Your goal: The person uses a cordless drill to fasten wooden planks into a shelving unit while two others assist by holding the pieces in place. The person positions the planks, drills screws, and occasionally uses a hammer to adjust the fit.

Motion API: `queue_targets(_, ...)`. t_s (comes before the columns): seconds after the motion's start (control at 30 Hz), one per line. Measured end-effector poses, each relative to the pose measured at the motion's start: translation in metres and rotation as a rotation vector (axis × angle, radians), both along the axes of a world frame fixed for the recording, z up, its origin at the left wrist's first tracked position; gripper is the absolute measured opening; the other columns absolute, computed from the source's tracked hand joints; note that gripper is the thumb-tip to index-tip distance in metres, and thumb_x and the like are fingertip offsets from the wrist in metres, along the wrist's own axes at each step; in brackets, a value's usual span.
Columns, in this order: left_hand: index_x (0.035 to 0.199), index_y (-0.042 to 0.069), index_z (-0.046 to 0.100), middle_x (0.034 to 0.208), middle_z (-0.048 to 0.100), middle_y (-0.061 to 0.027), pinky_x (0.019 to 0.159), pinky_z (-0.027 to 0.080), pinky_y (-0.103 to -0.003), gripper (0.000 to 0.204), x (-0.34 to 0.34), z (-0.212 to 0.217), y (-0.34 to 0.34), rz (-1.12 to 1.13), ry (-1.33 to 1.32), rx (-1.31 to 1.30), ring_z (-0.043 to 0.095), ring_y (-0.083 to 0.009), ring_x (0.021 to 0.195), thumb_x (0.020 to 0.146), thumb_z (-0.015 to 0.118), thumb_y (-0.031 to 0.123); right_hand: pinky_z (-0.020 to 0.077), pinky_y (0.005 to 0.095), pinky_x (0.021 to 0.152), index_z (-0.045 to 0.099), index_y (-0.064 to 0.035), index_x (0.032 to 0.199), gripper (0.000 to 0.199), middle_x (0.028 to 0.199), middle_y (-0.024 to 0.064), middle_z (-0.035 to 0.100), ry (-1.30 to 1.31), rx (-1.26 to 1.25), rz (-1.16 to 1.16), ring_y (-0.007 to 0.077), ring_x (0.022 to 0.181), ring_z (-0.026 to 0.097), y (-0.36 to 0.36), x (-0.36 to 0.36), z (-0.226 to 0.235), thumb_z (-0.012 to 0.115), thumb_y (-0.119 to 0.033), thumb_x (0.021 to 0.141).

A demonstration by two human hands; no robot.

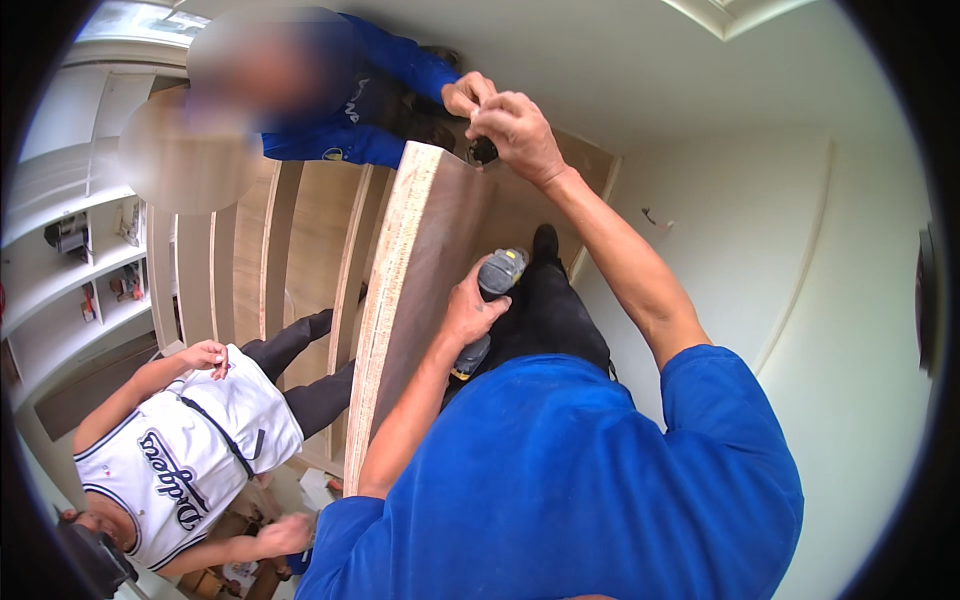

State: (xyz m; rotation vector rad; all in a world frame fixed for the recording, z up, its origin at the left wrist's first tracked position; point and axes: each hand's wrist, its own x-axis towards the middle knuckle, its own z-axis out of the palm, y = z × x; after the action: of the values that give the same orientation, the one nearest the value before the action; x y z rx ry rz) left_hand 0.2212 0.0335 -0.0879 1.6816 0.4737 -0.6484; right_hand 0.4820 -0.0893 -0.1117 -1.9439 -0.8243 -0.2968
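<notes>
Panel (430,270) stands on edge mid-scene, my left hand (468,310) wrapped tight on the grey-yellow drill (490,300) against its right face, right hand (515,130) pinching a small dark fitting (484,150) at the far end; I judge fastening unfinished.

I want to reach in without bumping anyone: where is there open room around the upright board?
Open: right of the board, between the right hand's forearm and the pale wall. Crowded: the board's top, where a co-worker's hand meets it, and left, beside the slats and a crouching person.
</notes>
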Motion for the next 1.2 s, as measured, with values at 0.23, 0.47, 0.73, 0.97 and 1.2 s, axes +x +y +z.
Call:
queue_targets(0.23,0.15,0.0,0.052,0.135,0.069,-0.013,0.111,0.047,-0.035,0.077,0.017,0.04,-0.015,0.061,-0.177,-0.025,0.065,-0.0201,0.125,0.078,0.079,0.002,0.0607,0.0302,0.074,0.06,-0.0021,0.121,0.022,0.102,0.012,0.074,1.174,0.841,-0.354,0.0169,0.081,0.073,-0.119,-0.057,-0.037,0.067,-0.013,0.103)
queue_targets(0.47,0.161,0.001,0.04,0.132,0.069,-0.0146,0.104,0.05,-0.034,0.089,0.019,0.041,-0.061,-0.177,-0.451,0.051,0.067,-0.0211,0.116,0.08,0.078,0.002,0.0618,0.0372,0.082,0.067,-0.0009,0.114,0.015,0.102,0.0125,0.072,1.792,1.29,-0.532,0.0215,0.092,0.071,-0.167,-0.124,-0.117,0.067,-0.009,0.102)
queue_targets(0.73,0.156,0.003,0.046,0.118,0.071,-0.0182,0.092,0.054,-0.039,0.086,0.004,0.018,-0.093,-0.339,-0.727,0.14,0.071,-0.0316,0.105,0.079,0.082,0.004,0.0611,0.0428,0.094,0.064,0.0075,0.119,0.023,0.105,0.0173,0.07,1.789,1.331,-0.392,0.0304,0.101,0.072,-0.18,-0.144,-0.096,0.068,-0.004,0.099)
queue_targets(0.97,0.158,0.004,0.044,0.121,0.072,-0.0181,0.094,0.054,-0.04,0.087,0.002,0.013,-0.093,-0.329,-0.693,0.118,0.072,-0.0332,0.105,0.079,0.08,0.003,0.0612,0.0424,0.097,0.062,0.0092,0.121,0.025,0.106,0.0184,0.07,1.742,1.33,-0.358,0.0323,0.101,0.073,-0.182,-0.155,-0.095,0.068,-0.001,0.098)
queue_targets(1.2,0.157,0.004,0.044,0.122,0.072,-0.0183,0.094,0.054,-0.04,0.086,0.002,0.011,-0.095,-0.309,-0.684,0.119,0.072,-0.0343,0.106,0.079,0.079,0.002,0.063,0.0416,0.096,0.06,0.0069,0.121,0.024,0.107,0.0167,0.067,1.739,1.32,-0.332,0.0316,0.101,0.073,-0.177,-0.161,-0.089,0.066,-0.003,0.1)
